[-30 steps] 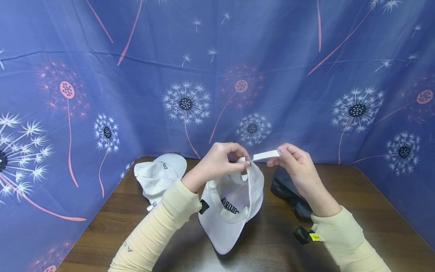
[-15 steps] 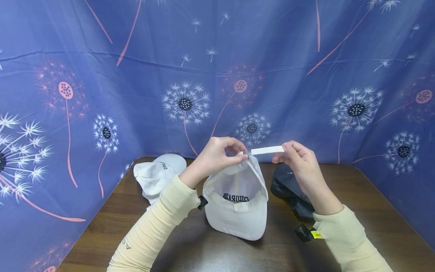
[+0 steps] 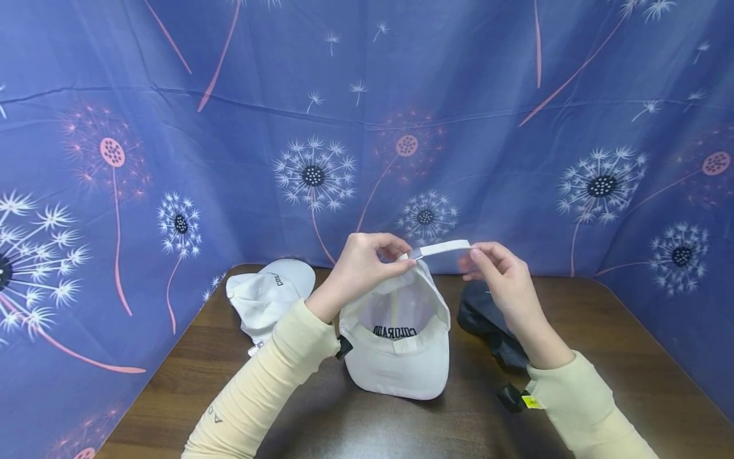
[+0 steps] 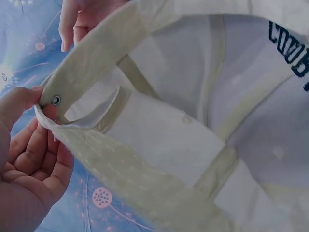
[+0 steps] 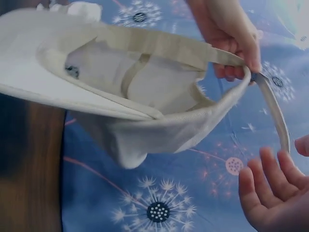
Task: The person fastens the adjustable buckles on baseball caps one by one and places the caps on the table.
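Observation:
My left hand [image 3: 367, 264] pinches the back strap of a white cap [image 3: 395, 376] at its metal buckle [image 3: 416, 254]. The cap hangs from there with its inside facing me; the word COLORADO shows through reversed. A snap [image 4: 56, 100] shows on the band beside the left thumb [image 4: 21, 104]. The strap's loose end [image 3: 444, 247] runs out of the buckle towards my right hand [image 3: 504, 274]. In the right wrist view that strap tail [image 5: 275, 111] reaches the right index fingertip [image 5: 285, 162], with the thumb held apart and the other fingers relaxed.
A second white cap [image 3: 266, 296] lies on the wooden table [image 3: 189, 382] at the left. Behind the right wrist sits a dark cap [image 3: 487, 319], partly covered by the forearm. A blue dandelion-print cloth [image 3: 367, 127] hangs behind the table.
Over the last second the cap has turned so its brim faces me more squarely. The strap tail rose, was pulled straight, and now bows slightly as the right fingers have loosened at its end.

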Demonstrator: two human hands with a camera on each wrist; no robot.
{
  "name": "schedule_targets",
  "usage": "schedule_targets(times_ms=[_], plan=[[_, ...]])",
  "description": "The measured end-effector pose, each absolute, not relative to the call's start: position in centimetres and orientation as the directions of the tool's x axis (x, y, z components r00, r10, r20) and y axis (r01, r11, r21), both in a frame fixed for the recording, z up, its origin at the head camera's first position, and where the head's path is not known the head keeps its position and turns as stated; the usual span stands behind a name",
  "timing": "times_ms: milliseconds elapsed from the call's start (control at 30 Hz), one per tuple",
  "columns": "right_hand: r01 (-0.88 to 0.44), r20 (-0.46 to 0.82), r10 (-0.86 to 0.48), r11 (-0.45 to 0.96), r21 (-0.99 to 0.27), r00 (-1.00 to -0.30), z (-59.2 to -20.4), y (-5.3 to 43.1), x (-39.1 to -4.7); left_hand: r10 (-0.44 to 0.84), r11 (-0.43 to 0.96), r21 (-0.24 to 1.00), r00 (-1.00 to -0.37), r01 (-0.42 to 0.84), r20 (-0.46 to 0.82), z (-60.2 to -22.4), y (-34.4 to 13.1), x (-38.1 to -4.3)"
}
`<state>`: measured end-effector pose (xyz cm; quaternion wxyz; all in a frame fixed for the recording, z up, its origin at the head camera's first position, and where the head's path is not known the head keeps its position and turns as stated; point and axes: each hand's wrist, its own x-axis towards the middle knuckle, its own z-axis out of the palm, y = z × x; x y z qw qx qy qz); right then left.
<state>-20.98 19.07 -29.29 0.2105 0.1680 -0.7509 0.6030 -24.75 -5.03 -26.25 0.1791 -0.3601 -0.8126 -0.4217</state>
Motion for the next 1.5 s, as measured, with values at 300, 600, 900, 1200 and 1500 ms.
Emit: schedule_targets(times_ms=[300, 600, 900, 1200, 1500], plan=[[-0.644, 0.799, -0.012, 0.599, -0.476, -0.602, -30.9, 17.7, -21.2, 0.413, 0.359, 0.578, -0.68, 0.733, 0.606, -26.4, -4.9, -24.7], [-0.719, 0.921, -0.112, 0.662, -0.21, -0.373, -31.3, 16.6, -21.2, 0.386, 0.376, 0.563, -0.677, 0.736, 0.627, -26.5, -4.6, -24.7], [-0.717, 0.96, -0.252, 0.692, 0.09, -0.123, -31.5, 14.8, -21.6, 0.378, 0.392, 0.556, -0.68, 0.733, 0.629, -26.4, -3.9, -23.8], [-0.692, 0.957, -0.29, 0.692, 0.204, -0.008, -32.2, 14.3, -22.3, 0.404, 0.4, 0.553, -0.682, 0.731, 0.609, -26.7, -3.5, -23.1], [-0.714, 0.944, -0.297, 0.631, 0.304, 0.14, -32.0, 14.4, -22.5, 0.492, 0.43, 0.504, -0.662, 0.749, 0.565, -26.4, -3.5, -22.3]])
